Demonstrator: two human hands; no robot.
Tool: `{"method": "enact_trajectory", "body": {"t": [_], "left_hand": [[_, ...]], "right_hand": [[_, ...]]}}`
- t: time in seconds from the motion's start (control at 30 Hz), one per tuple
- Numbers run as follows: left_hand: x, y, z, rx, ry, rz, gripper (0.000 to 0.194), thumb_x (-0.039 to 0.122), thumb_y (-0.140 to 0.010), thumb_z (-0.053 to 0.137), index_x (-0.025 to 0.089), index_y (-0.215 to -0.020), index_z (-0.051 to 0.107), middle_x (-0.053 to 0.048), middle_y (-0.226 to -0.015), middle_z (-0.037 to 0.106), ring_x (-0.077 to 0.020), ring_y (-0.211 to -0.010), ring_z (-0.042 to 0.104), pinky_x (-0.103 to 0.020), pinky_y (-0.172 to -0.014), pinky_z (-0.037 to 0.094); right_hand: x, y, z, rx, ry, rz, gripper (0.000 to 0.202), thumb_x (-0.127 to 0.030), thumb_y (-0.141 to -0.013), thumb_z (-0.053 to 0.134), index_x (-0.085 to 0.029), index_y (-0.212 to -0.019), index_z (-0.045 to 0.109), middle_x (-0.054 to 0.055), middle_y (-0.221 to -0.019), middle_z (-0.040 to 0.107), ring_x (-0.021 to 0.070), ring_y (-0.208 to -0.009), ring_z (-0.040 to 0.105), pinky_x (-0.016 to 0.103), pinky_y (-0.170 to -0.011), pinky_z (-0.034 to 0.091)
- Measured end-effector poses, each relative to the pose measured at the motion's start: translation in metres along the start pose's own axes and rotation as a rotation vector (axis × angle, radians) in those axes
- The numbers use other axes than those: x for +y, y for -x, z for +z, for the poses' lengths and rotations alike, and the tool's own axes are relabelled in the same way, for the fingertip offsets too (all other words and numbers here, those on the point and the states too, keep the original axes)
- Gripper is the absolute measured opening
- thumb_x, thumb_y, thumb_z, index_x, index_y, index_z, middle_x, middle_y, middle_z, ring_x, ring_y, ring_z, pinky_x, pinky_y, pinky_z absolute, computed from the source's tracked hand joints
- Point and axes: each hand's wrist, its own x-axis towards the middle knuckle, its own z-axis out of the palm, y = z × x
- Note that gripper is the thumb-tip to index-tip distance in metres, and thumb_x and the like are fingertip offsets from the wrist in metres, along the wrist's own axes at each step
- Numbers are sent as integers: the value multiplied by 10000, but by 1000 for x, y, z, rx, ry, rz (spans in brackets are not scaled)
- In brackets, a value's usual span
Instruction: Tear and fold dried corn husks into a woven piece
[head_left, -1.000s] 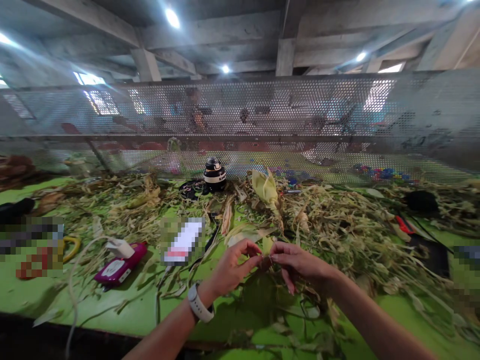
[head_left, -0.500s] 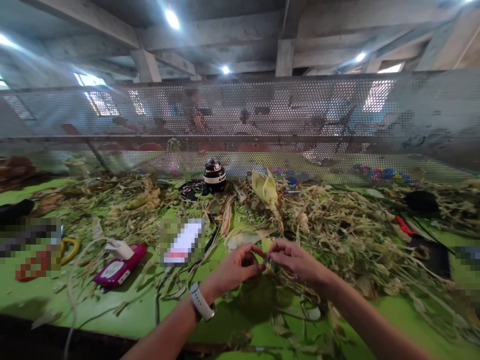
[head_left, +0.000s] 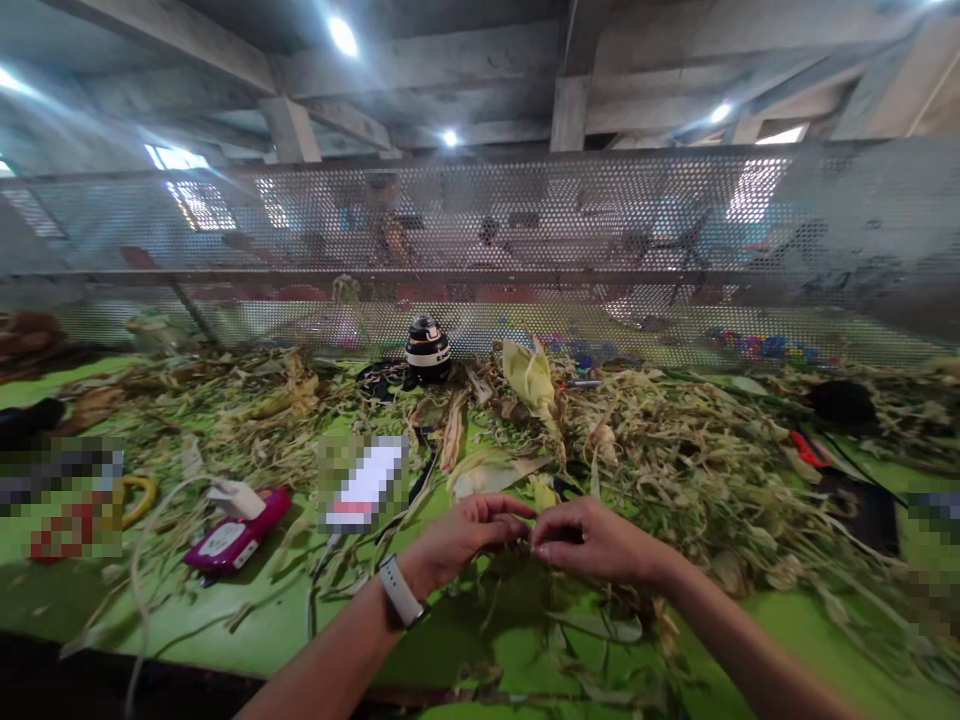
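Observation:
My left hand (head_left: pixel 466 541) and my right hand (head_left: pixel 591 541) meet at the fingertips low over the green table (head_left: pixel 499 620). Both have bent fingers and pinched tips; whatever sits between them is too small and hidden to name. A white-strapped watch (head_left: pixel 402 592) circles my left wrist. Just beyond my fingers lies a broad pale leaf (head_left: pixel 491 475). Farther back a yellow-green leafy bud (head_left: pixel 531 375) rests on the dried plant strips. Curled leaf strips (head_left: pixel 600 625) lie on the table below my right hand.
Heaps of dried leaves (head_left: pixel 697 450) cover much of the tabletop. To the left are a phone (head_left: pixel 367 485), a purple pack (head_left: pixel 240 535) with a white charger (head_left: pixel 238 498), and yellow-handled scissors (head_left: pixel 139 500). A black jar (head_left: pixel 427 352) stands before the perforated metal screen (head_left: pixel 465 220).
My fingertips have shifted slightly down. The right hand has turned so its back faces up more, and the left fingers are straighter and closer together.

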Motion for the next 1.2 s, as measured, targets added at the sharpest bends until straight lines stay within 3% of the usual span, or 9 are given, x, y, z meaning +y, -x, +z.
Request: {"method": "enact_trajectory", "body": {"t": [0.37,0.67,0.83,0.97,1.07,1.2], "left_hand": [[2,2,6,51,-42,-10,307,291,-596,767,152,-862,703,5,-710,669,-102,-620,533,-218,-621,377],[1,-1,6,48,8,24,387,221,-525,824,120,-878,703,-38,-747,712,-124,-673,603,-227,-687,412],[-2,-4,3,64,-58,89,399,243,-539,819,126,-899,692,-30,-717,701,-131,-661,607,-241,-688,430],[-4,-3,4,123,-260,241,325,235,-651,732,136,-953,663,-45,-780,706,-157,-731,626,-259,-699,460],[-5,0,8,199,-602,463,244,169,-746,615,162,-987,654,-58,-867,709,-174,-811,630,-284,-751,477],[-10,5,12,316,-1031,745,277,124,-786,551,187,-1043,631,-73,-935,700,-200,-853,622,-338,-788,478]], "right_hand": [[6,-1,9,44,172,48,169,-176,-771,519,-149,-831,675,-27,-619,560,84,-539,446,179,-525,315],[4,1,3,-6,122,87,161,-151,-695,571,-156,-852,605,-73,-568,397,74,-513,353,173,-480,271],[1,0,2,7,49,96,116,-185,-738,544,-158,-849,566,-58,-617,444,84,-553,394,178,-502,290],[2,-3,4,127,82,199,133,-233,-777,523,-157,-885,525,-85,-530,386,85,-495,354,186,-462,241],[7,-5,7,156,224,230,128,-215,-752,545,-158,-867,547,-98,-493,339,79,-465,315,193,-451,199],[11,-6,11,193,309,205,96,-155,-716,534,-156,-790,595,-87,-507,335,73,-474,314,194,-458,189]]}}
